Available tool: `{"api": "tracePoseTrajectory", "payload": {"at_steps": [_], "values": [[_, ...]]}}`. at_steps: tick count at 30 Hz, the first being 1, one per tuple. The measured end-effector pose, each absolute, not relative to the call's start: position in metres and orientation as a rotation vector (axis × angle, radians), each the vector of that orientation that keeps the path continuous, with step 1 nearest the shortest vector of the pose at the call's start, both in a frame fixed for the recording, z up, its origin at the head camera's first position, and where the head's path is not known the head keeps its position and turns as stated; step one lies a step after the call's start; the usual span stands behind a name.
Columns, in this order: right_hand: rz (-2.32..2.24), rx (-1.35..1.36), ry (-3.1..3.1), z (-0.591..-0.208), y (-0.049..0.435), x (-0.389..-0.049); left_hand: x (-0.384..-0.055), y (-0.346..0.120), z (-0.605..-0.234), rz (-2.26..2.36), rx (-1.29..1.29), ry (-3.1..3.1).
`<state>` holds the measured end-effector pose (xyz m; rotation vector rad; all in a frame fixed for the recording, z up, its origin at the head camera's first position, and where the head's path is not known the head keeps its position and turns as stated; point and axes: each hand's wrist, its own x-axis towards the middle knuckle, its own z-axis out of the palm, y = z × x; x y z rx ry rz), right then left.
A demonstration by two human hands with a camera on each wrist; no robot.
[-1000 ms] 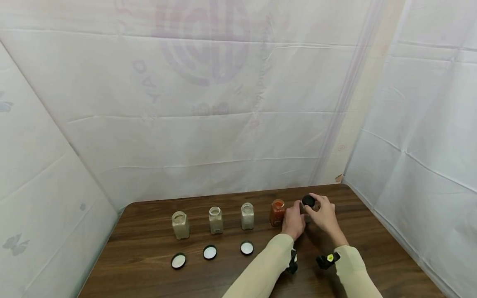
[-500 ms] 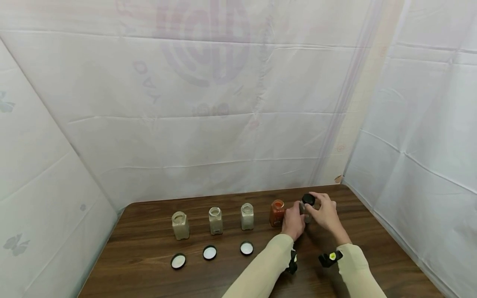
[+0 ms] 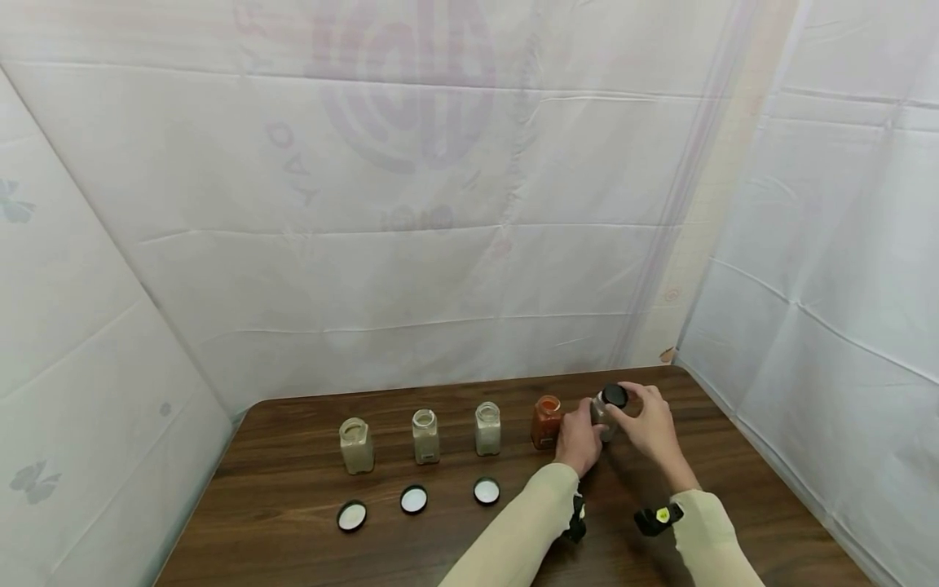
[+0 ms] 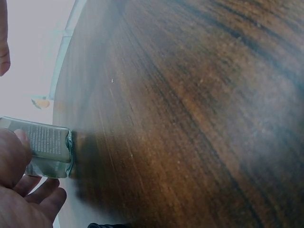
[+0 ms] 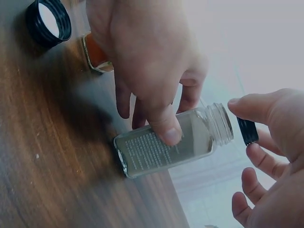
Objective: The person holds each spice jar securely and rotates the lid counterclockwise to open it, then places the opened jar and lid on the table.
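Observation:
A glass spice jar (image 5: 194,137) with a printed label and pale contents stands at the table's right end. Thumb and fingers of my left hand (image 3: 578,440) grip its body. Its threaded neck is bare in the right wrist view. Just off that neck, my right hand (image 3: 649,424) pinches a black screw lid (image 5: 247,130) between thumb and fingers. In the left wrist view the jar's label side (image 4: 45,142) shows beside the left thumb. Directly left of the left hand is an open jar of orange-red spice (image 3: 546,424).
Three open jars of pale spice, one at the left (image 3: 356,447), one mid-left (image 3: 425,438) and one nearer the middle (image 3: 487,430), continue the row. Black lids, such as the leftmost lid (image 3: 352,516), lie liner-up in front. White sheeting (image 3: 411,269) encloses the wooden table (image 3: 279,522).
My right hand has shifted slightly to the right with the black lid, which now sits apart from the jar's neck. The left hand keeps its grip on the jar.

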<state>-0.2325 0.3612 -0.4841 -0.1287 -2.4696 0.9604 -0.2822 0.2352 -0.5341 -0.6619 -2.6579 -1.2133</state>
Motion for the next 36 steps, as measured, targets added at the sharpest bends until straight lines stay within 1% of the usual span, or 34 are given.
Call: {"api": "tracePoseTrajectory", "payload": {"at_steps": [12,18,23,31,36], "values": [[0.933,-0.205,-2.512,-0.485,0.369,-0.212,-0.281,0.236,-0.532,-1.215,-0.651,-2.699],[0.916,-0.200,-2.511,-0.486,0.373,-0.201,-0.282,0.237,-0.534,-1.204,-0.641,-2.693],[0.880,-0.177,-2.527,-0.488,0.376,-0.195,-0.284,0.238,-0.536,-1.183,-0.620,-2.681],[0.936,-0.237,-2.586,-0.488,0.378,-0.187,-0.283,0.237,-0.535,-1.170,-0.617,-2.687],[0.940,-0.225,-2.581,-0.489,0.378,-0.185,-0.283,0.238,-0.535,-1.168,-0.610,-2.685]]}}
